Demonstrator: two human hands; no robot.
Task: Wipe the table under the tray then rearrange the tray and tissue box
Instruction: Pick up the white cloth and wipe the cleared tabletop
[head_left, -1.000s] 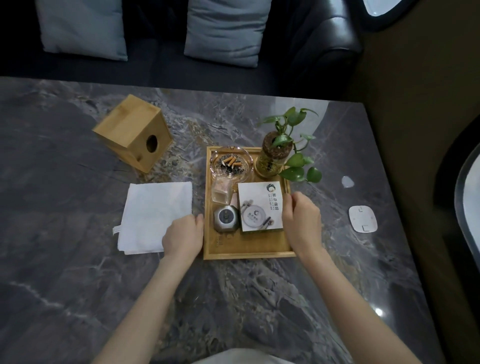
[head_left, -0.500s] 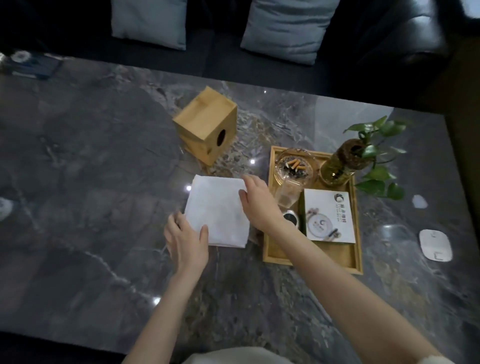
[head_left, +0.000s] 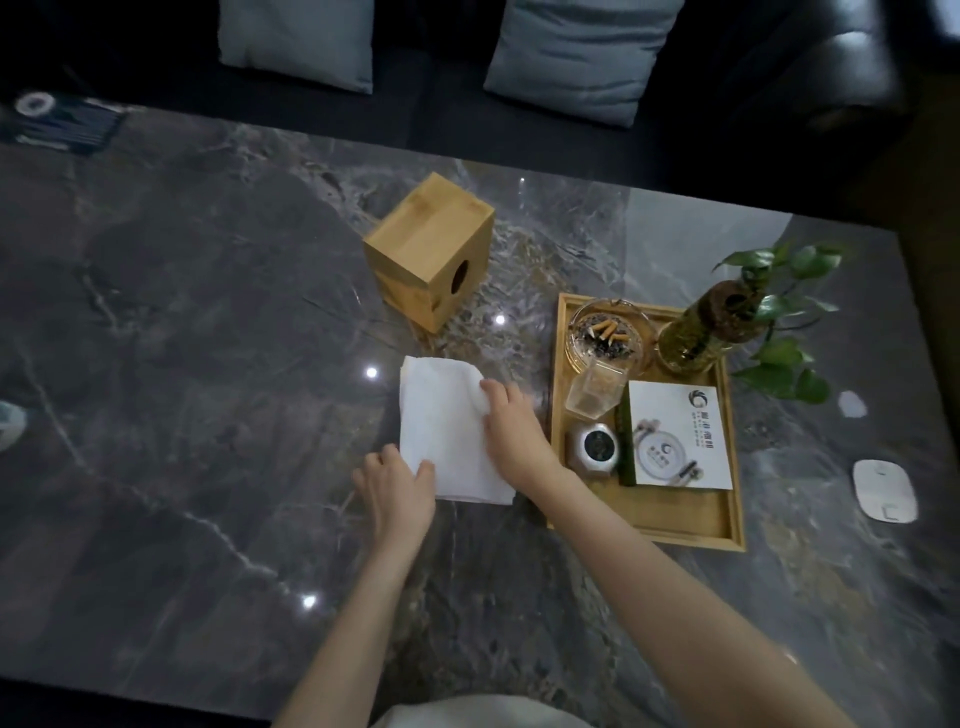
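Head view, both hands gripping a white cloth (head_left: 449, 431) lying on the marble table (head_left: 208, 415), left hand (head_left: 397, 486) pinching its near corner, right hand (head_left: 511, 428) bunching its right edge, wooden tray (head_left: 680, 525) just right, tissue box (head_left: 431, 257) lying beyond.

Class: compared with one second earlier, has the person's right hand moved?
Yes. The right hand left the tray's right edge and crossed leftward over it onto the white cloth.

The table (head_left: 208, 415) carries one wooden tissue box (head_left: 428, 257), one white cloth (head_left: 447, 431), one tray (head_left: 675, 525) holding one ashtray (head_left: 608, 338), one glass (head_left: 595, 392), one plant (head_left: 737, 317), and two hands.
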